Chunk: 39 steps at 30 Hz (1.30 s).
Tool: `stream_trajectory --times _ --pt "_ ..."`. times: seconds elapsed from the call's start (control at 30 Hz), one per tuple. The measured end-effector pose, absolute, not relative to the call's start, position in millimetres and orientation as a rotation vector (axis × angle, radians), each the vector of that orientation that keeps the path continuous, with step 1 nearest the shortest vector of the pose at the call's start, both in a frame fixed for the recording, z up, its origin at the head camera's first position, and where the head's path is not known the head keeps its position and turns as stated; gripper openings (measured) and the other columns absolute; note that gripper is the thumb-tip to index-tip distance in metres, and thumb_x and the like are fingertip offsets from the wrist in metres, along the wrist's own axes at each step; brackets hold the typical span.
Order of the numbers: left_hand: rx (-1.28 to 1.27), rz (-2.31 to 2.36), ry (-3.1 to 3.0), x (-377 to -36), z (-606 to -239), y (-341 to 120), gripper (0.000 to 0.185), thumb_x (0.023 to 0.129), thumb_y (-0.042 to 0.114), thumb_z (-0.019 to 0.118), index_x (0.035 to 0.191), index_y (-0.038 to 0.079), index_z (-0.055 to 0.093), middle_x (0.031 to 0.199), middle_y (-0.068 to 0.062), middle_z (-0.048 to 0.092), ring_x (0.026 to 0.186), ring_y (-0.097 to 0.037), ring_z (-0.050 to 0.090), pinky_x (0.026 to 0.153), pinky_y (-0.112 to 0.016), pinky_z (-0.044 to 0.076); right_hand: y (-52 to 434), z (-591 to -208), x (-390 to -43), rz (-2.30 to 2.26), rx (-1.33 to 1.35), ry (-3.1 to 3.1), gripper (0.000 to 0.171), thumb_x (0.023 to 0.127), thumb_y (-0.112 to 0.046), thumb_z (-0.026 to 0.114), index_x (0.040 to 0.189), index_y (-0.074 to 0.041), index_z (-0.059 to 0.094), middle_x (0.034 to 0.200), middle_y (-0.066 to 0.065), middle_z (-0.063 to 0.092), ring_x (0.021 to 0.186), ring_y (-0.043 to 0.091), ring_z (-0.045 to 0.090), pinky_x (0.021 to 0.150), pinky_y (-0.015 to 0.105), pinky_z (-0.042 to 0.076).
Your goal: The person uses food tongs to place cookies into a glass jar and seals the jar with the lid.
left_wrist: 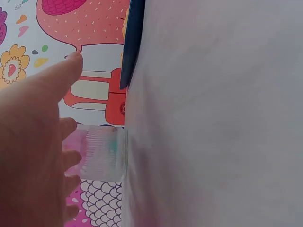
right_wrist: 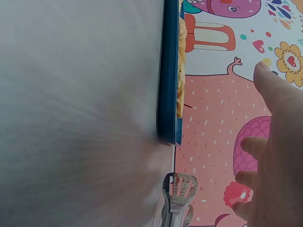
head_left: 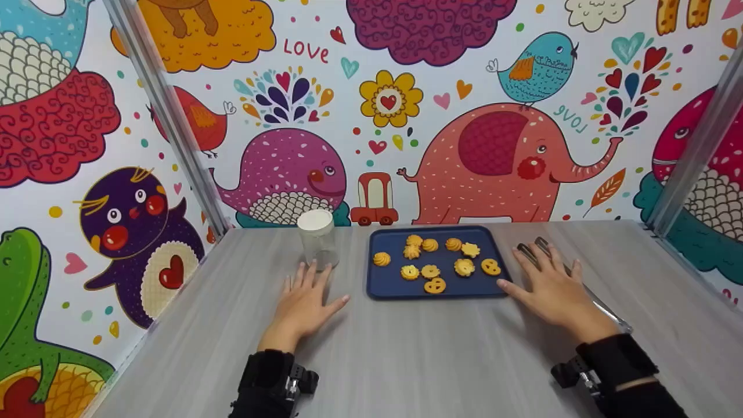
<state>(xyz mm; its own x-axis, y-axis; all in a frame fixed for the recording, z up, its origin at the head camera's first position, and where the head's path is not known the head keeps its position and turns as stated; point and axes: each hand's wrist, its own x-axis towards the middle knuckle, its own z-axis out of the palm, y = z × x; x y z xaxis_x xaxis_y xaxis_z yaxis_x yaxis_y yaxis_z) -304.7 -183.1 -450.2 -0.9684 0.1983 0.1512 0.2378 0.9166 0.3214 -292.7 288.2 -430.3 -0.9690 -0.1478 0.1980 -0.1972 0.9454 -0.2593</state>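
Black wrist straps sit closest, and ahead of them both my hands lie flat and apart on the grey surface [head_left: 406,360], fingers straight, gripping nothing. Just beyond my left hand [head_left: 305,299] stands a clear ribbed jar [head_left: 318,239] with a white lid, near my fingertips. Under my right hand [head_left: 548,287] lie metal tongs [head_left: 531,249], their tips poking out past my fingers. Between my hands sits a dark blue tray [head_left: 383,290] holding about ten golden cookies [head_left: 432,268], its edge just beside my right thumb. Cartoon-papered walls close in on three sides; bare surface stretches before both wrists.
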Motion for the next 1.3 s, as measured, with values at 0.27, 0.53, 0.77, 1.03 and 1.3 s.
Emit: stream_trajectory --times 0.27,0.53,0.77,1.03,1.3 --pt "-0.304 -0.503 -2.962 -306 -450 -187 0.083 0.104 0.058 0.059 0.166 0.008 0.036 0.172 -0.025 0.024 0.161 -0.048 0.013 0.126 -0.069 0.009 290 -431 -292 0.413 0.275 -2.921 0.093 0.100 -0.075 0.051 0.166 -0.011 0.035 0.170 0.030 0.022 0.155 0.061 0.008 0.109 0.089 -0.003" --pt "-0.119 -0.624 -2.860 -314 -440 -192 0.081 0.101 0.040 0.072 0.158 -0.007 0.040 0.165 -0.030 0.037 0.155 -0.050 0.030 0.124 -0.067 0.023 296 -429 -290 0.437 0.258 -2.933 0.095 0.099 -0.076 0.050 0.166 -0.011 0.034 0.171 0.031 0.020 0.155 0.061 0.007 0.109 0.089 -0.006" --pt "0.077 -1.036 -2.755 -328 -432 -203 0.081 0.102 0.036 0.069 0.159 -0.011 0.035 0.165 -0.033 0.033 0.153 -0.050 0.032 0.125 -0.062 0.026 293 -428 -290 0.446 0.264 -2.949 0.097 0.099 -0.077 0.049 0.167 -0.010 0.032 0.171 0.031 0.019 0.155 0.062 0.005 0.109 0.088 -0.006" --pt "0.179 -1.347 -2.653 -370 -440 -213 0.105 0.096 0.040 0.077 0.165 -0.010 0.015 0.168 -0.033 0.025 0.157 -0.048 0.024 0.127 -0.059 0.023 290 -425 -291 0.446 0.247 -2.944 0.096 0.099 -0.076 0.051 0.166 -0.009 0.035 0.171 0.031 0.019 0.154 0.062 0.008 0.109 0.089 -0.004" --pt "0.208 -1.602 -2.497 -399 -459 -213 0.124 0.090 0.035 0.086 0.168 -0.003 -0.004 0.173 -0.030 0.012 0.161 -0.044 0.013 0.130 -0.055 0.015 290 -422 -291 0.453 0.258 -2.939 0.097 0.099 -0.076 0.050 0.167 -0.009 0.033 0.172 0.030 0.018 0.155 0.061 0.006 0.110 0.088 -0.006"
